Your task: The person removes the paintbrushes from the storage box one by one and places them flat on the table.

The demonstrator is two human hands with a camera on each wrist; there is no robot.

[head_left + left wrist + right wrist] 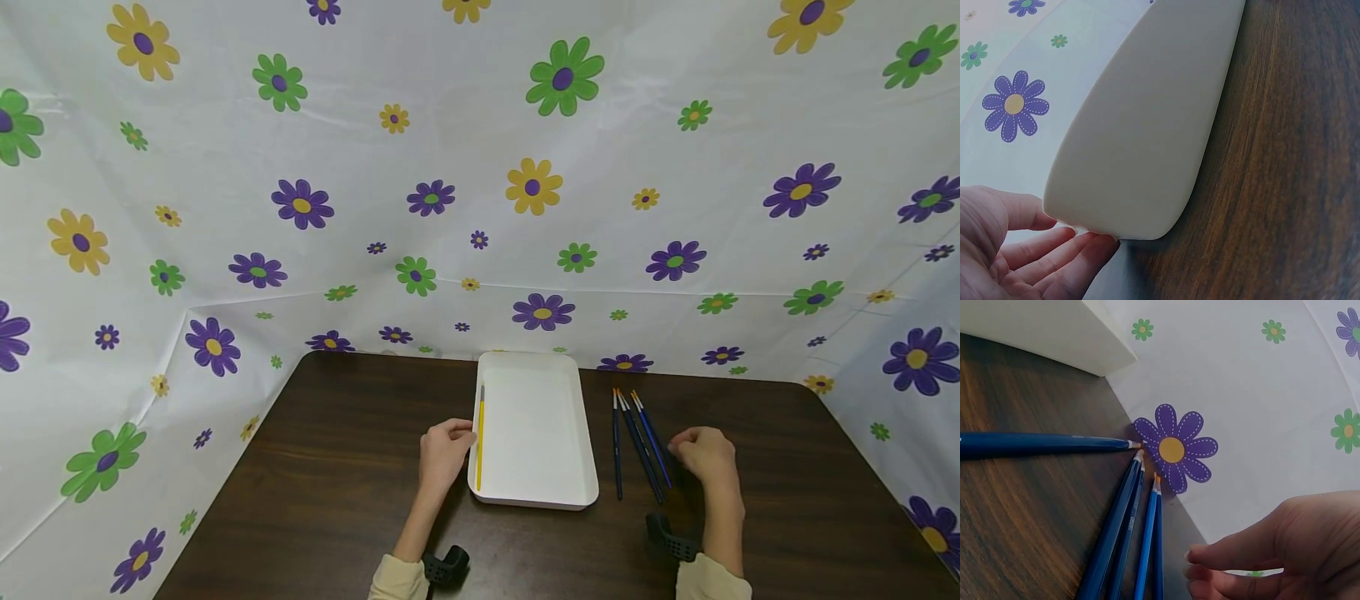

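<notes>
A white tray (534, 433) stands on the table, with a yellow-handled paintbrush (480, 442) lying along its left inner side. My left hand (446, 454) grips the tray's left rim. In the left wrist view, the thumb meets the rim and the fingers (1060, 262) touch the wall; the thumb tip is partly hidden. Several blue-handled paintbrushes (642, 446) lie to the right of the tray, bristles pointing away from me. Just right of them rests my right hand (707, 454), its fingers loosely curled with nothing between them. The right wrist view shows the brushes (1124, 519) apart from the fingertips.
The dark wooden table (352, 442) backs onto a white flowered cloth (450, 150), which also hangs along both sides. Each forearm wears a black wrist band, the left one (446, 567) and the right one (671, 540).
</notes>
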